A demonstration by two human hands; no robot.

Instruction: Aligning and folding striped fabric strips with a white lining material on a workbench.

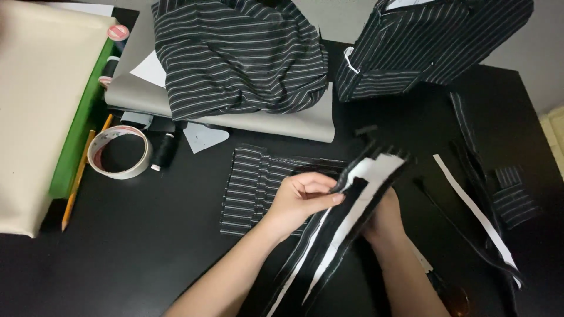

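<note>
- Left hand pinched the striped fabric strips; right hand gripped them from beneath.
- Strips hung over the black counter, right of the tape roll.
- Advised: keep edges aligned, pinch firm.

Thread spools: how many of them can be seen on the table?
3. A black spool stands beside the tape roll. A pink-topped spool and another spool lie along the green board. More may be hidden under the fabric.

Dim, soft indoor light, slightly grainy.
The black bench swallows shadows; cream fabric at upper left glares faintly; edges blur.
</note>
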